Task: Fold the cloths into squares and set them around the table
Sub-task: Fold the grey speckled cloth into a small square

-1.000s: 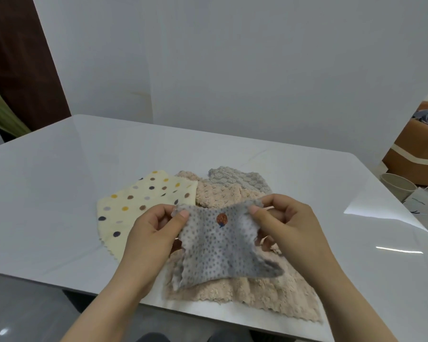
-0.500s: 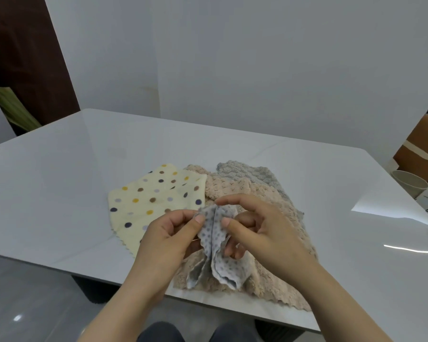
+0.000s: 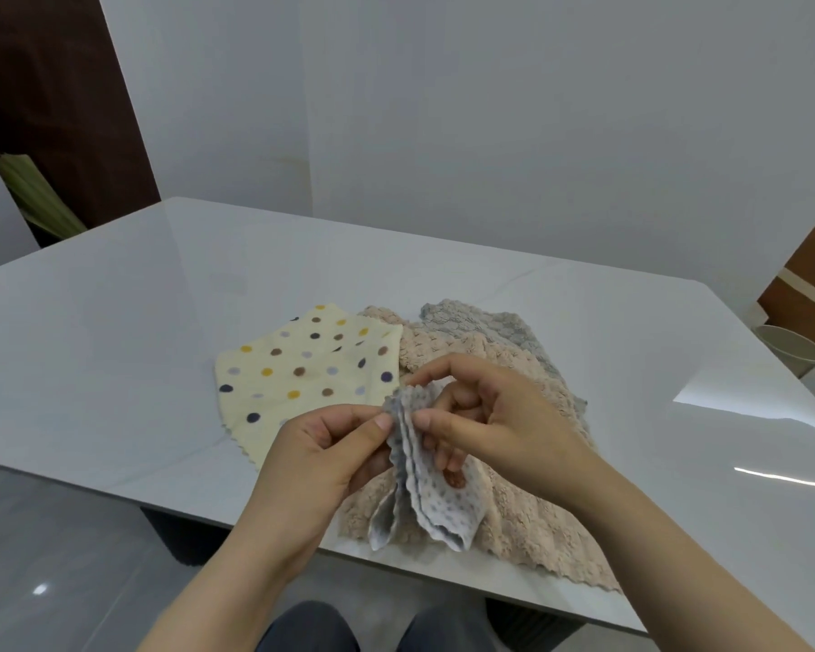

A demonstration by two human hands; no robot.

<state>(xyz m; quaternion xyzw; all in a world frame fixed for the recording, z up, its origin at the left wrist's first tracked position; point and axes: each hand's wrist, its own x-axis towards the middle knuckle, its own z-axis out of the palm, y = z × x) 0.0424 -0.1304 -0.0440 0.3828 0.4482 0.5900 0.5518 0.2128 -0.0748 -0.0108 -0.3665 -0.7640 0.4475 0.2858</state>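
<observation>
Both hands meet over the near middle of the white table (image 3: 151,331) and hold a small grey dotted cloth (image 3: 436,503) up between them. The left hand (image 3: 323,456) pinches the cloth's top edge between thumb and forefinger, with its other fingers curled in below. The right hand (image 3: 495,416) pinches the same top edge from the other side; its thumb presses the front of the cloth, its forefinger arches over the top, and its remaining fingers are curled behind the fabric. The two pinches sit close together, so the cloth is gathered into upright pleats and hangs down in a narrow bunch. A small brown mark shows on the cloth below the right hand. The lower tips hang over a beige fluffy cloth (image 3: 518,524), which lies spread flat and reaches the table's near edge; whether the tips touch it cannot be told. A cream spotted cloth (image 3: 302,369) lies flat just to the left, its right edge overlapping the beige one. A grey fluffy cloth (image 3: 485,324) shows from under the beige cloth's far side. Off the table to the right stand a pale cup (image 3: 789,352) and a brown box (image 3: 808,294).
</observation>
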